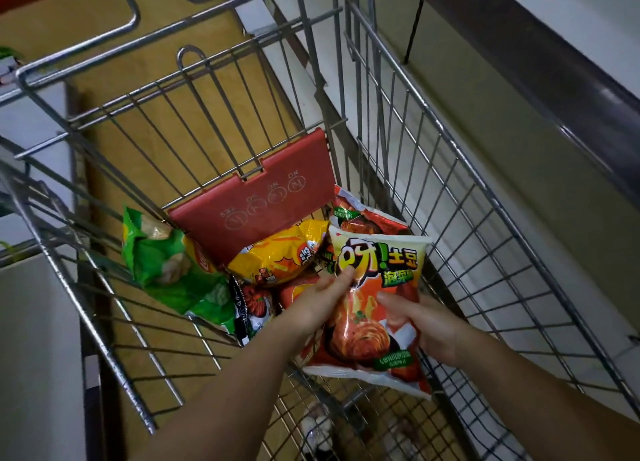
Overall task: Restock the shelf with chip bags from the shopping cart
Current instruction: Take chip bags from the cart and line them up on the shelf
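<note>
- Grip: both hands are on one orange-and-cream chip bag (372,308), held above the pile inside the shopping cart (460,197). Left hand (320,299) pinches its left edge, thumb pressed on the front near the printed logo; right hand (427,325) curls round the right side, thumb on the front, fingers hidden behind the bag.
- Location: the bag is partly raised, tilted, lower seam toward the person; not yet clear of the cart's rim. No shelf face is plainly in view; a dark rail (540,65) runs along the right.
- Risk: a puffed, slick foil pack held by thumb pressure alone could slip and fall back in, or onto the floor through a hurried lift.
- Risk: squeezing harder to compensate would probably crush the chips or pop the seam.
- Risk: the bag's corner could snag the wire side of the cart on the way out.
- Risk: a second red bag (360,214) lies just behind and could be dragged up with it.
- Others in cart: yellow bag (277,252), green bag (166,263), dark-and-red bag (252,304) beneath.
- Writing: held bag shows large Chinese characters, "呀!土豆", with a green flavour panel below; small print in the lower green label is too small to read.
- Writing: red child-seat flap (256,190) carries circled icons marked "YES" and "NO", seen upside down.
</note>
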Demonstrator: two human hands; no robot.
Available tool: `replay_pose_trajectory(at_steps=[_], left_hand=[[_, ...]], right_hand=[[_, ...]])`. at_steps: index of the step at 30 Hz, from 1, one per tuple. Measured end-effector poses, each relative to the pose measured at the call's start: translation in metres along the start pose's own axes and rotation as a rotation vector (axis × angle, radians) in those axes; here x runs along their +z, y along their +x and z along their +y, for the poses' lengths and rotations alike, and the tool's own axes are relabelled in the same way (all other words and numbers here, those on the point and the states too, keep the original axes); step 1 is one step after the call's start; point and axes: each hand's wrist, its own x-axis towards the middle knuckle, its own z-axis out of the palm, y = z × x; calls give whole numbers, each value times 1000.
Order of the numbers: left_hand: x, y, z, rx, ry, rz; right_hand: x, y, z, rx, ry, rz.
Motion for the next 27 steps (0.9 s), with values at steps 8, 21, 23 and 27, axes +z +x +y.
replay_pose_trajectory(at_steps=[8,21,23,27], left_hand=[[-50,44,3,95,909,609],[-41,57,3,-126,1241,578],[-26,49,4,-131,1237,538],[6,38,1,-80,1127,401]], right_hand=[[12,13,14,-149,-49,197],[23,29,28,-248,-139,521],[23,28,27,-283,-160,583],[17,26,29,-276,-137,673]])
